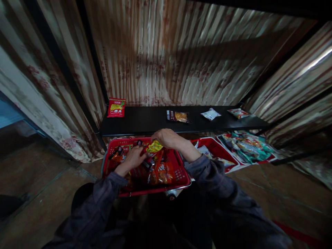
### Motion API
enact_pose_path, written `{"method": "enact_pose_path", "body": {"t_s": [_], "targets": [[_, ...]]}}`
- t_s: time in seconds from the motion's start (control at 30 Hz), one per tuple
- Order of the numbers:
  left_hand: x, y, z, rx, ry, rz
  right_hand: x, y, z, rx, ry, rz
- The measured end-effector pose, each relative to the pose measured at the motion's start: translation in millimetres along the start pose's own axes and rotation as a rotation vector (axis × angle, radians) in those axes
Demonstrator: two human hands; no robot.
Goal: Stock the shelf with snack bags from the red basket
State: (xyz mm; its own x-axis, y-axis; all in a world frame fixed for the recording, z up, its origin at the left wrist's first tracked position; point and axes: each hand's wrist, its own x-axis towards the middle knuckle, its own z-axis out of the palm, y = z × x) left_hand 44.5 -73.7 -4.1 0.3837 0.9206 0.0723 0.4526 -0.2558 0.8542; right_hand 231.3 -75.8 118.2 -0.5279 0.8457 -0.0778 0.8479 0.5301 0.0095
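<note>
A red plastic basket [185, 174] in front of me holds several snack packets, among them orange ones [164, 171]. My right hand [167, 138] is over the basket's far side, its fingers closed on a red and yellow packet [155, 146]. To its left, my left hand [133, 157] reaches into the basket with fingers apart, resting near the left edge of that same packet. Dark packets lie between and below the two hands.
Beyond the basket is a black shelf [145, 121] bearing a red packet [116, 108], a brown packet [178, 116], a white packet [211, 114] and another packet [238, 113]. Two more red baskets of packets [234, 164] [269, 159] stand at the right. Curtains hang behind.
</note>
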Motion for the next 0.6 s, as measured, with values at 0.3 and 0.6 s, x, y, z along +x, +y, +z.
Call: {"method": "enact_pose_path", "body": {"t_s": [0.3, 0.6], "targets": [[-25, -57, 38.7, -0.557, 0.044, -0.337, 15, 9, 78, 0.394, 0.461, 0.27], [-61, -99, 62.3, -0.828, 0.093, -0.58, 6, -33, 222, 1.409, 0.522, 0.755]]}}
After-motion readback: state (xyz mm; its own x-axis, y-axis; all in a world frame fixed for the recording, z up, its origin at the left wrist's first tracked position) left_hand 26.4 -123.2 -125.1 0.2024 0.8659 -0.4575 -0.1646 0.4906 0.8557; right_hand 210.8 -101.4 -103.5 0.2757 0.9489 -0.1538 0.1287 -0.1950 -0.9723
